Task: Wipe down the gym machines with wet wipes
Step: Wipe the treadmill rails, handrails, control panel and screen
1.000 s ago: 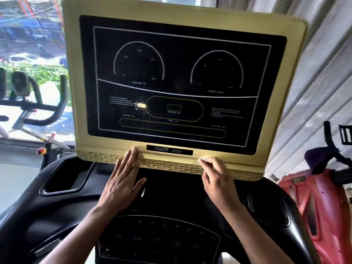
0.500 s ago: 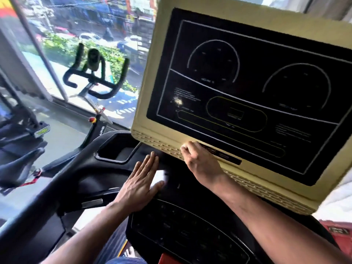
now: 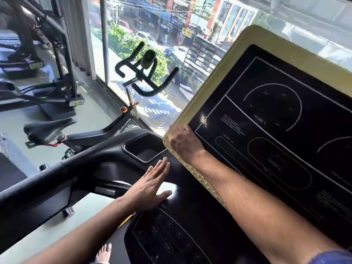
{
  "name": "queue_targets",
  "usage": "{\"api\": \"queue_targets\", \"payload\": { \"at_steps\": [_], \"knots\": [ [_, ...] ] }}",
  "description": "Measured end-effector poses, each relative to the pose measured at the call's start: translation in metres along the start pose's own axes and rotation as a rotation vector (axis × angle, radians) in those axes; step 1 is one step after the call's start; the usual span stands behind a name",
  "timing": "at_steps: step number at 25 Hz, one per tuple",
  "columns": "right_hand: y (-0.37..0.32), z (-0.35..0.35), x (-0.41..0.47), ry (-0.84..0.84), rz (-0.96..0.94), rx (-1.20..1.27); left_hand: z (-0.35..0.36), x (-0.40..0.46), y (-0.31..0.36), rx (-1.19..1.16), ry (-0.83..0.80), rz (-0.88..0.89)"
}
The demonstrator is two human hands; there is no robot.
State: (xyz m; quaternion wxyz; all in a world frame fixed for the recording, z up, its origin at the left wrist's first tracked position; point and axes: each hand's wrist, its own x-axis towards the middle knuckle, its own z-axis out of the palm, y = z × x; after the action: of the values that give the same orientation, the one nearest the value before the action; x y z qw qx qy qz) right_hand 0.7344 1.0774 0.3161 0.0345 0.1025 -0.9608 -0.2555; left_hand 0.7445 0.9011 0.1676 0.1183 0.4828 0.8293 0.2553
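Note:
The treadmill's black display (image 3: 276,141) sits in a gold frame (image 3: 213,77) that fills the right side of the head view. My right hand (image 3: 183,142), blurred, is curled over the frame's lower left corner. A wet wipe showed under its fingers earlier; the hand hides it now. My left hand (image 3: 152,187) lies flat, fingers straight, on the black console (image 3: 192,212) just below a cup holder (image 3: 144,149). A keypad (image 3: 167,237) is printed lower on the console.
The treadmill's black handrail (image 3: 57,178) runs off to the lower left. A spin bike (image 3: 146,73) stands against the window on the left, its saddle (image 3: 49,128) near the rail. Another machine (image 3: 57,88) stands further left. A bare foot (image 3: 103,252) shows at the bottom.
My right hand slid left along the gold frame's bottom edge to its left corner. My left hand came off the frame and now lies flat on the black console. The view swung left.

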Motion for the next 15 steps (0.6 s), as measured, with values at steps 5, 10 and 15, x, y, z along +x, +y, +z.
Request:
{"api": "queue_targets", "payload": {
  "at_steps": [5, 10, 15],
  "knots": [
    [0.01, -0.011, 0.033, -0.025, -0.044, -0.072, -0.014, 0.028, -0.015, -0.14, 0.133, -0.117],
    [0.034, -0.017, 0.052, -0.025, -0.01, -0.113, -0.03, 0.058, -0.01, -0.189, 0.256, -0.093],
    [0.086, -0.062, 0.045, -0.021, 0.03, -0.184, -0.059, 0.094, 0.003, -0.147, 0.356, 0.015]
  ]
}}
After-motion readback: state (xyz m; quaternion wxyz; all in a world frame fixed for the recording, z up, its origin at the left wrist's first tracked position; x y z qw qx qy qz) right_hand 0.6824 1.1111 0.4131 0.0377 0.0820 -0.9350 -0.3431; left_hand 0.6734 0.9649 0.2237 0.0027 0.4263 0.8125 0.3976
